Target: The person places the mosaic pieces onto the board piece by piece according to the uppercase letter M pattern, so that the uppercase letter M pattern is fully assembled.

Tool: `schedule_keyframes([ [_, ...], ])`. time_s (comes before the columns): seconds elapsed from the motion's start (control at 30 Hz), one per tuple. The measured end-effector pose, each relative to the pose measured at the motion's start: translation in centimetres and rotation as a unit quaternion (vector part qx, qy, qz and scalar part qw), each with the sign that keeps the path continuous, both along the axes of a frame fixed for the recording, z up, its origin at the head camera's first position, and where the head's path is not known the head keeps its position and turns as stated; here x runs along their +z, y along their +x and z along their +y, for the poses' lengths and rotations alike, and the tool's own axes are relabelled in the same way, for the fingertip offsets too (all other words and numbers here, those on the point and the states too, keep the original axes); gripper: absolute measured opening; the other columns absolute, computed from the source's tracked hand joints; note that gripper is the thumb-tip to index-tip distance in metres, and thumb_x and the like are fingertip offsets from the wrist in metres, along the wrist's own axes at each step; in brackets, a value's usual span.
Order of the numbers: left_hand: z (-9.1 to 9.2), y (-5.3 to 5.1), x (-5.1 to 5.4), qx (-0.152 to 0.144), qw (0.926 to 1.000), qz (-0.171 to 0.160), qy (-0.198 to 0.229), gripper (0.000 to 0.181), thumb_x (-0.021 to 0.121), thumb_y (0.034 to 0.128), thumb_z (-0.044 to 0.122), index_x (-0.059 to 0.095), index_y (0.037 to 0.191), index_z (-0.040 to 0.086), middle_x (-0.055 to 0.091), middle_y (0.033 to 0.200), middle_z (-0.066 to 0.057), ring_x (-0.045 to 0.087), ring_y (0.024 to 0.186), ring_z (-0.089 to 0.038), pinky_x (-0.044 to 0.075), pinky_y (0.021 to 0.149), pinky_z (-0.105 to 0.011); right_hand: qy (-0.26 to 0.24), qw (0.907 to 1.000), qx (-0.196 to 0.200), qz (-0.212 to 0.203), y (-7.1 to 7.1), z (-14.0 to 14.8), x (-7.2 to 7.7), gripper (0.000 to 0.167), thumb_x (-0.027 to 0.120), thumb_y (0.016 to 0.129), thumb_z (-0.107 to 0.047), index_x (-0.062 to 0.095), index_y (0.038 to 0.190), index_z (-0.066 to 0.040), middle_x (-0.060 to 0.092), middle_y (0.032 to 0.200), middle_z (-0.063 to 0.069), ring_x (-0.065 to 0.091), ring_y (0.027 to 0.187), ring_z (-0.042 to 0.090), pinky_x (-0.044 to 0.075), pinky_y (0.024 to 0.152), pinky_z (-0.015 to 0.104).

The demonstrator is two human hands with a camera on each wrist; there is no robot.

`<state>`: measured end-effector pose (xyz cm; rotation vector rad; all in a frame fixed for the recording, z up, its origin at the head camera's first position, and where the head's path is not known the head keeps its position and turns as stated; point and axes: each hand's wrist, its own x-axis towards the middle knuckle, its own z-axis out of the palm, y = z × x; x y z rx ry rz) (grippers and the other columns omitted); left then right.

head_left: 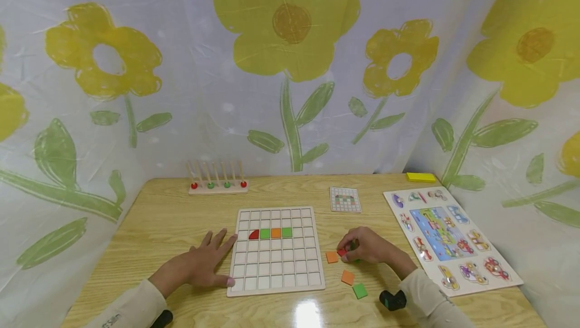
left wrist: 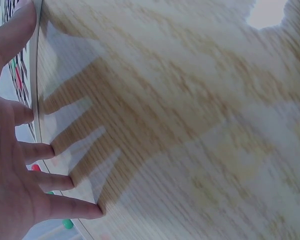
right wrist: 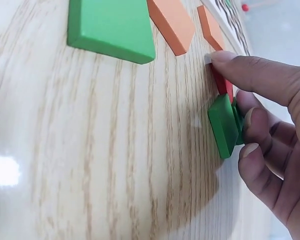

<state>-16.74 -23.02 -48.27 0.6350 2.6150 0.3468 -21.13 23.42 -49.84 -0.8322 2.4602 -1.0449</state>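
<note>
A wooden grid board [head_left: 276, 291] lies on the table with a row of pieces in it: a red quarter-round tile [head_left: 255, 235], a green tile [head_left: 265, 233], an orange tile [head_left: 276, 233] and another green tile [head_left: 287, 232]. My left hand [head_left: 204, 265] is spread flat, its thumb and fingertips at the board's left edge. To the right of the board, my right hand [head_left: 369, 247] pinches a red tile [right wrist: 221, 81] between thumb and finger, low over the table. Beside the curled fingers are green tiles [right wrist: 223, 126], partly hidden in the head view.
Loose orange tiles [head_left: 347, 277] and a green tile [head_left: 360, 291] lie nearest. A pattern card [head_left: 345, 192] sits beyond the board. At the right is a picture puzzle [head_left: 448, 262], at the back left a peg stand [head_left: 219, 189], at the back right a yellow block [head_left: 420, 177].
</note>
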Motion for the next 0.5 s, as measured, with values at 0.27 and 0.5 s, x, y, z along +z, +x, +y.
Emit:
schedule_keyframes([
  [0.27, 0.08, 0.06, 0.11, 0.003, 1.0000, 0.000, -0.002, 0.111, 0.066, 0.0828, 0.071, 0.016, 0.162, 0.010, 0.011, 0.164, -0.029, 0.013, 0.143, -0.066, 0.028, 0.092, -0.086, 0.009, 0.9999, 0.008, 0.007, -0.01, -0.25, 0.24, 0.022, 0.083, 0.083, -0.013, 0.080, 0.104, -0.007, 0.070, 0.091, 0.001, 0.060, 0.083, 0.009, 0.051, 0.072, 0.022],
  [0.5, 0.16, 0.13, 0.30, 0.004, 1.0000, 0.000, 0.000, 0.111, 0.066, 0.0828, 0.070, 0.017, 0.161, 0.010, 0.012, 0.164, -0.030, 0.013, 0.143, -0.066, 0.028, 0.092, -0.086, 0.006, 0.9993, 0.024, 0.027, 0.07, -0.37, 0.25, 0.017, 0.082, 0.083, -0.013, 0.081, 0.100, -0.008, 0.071, 0.091, 0.000, 0.062, 0.084, 0.011, 0.051, 0.074, 0.022],
])
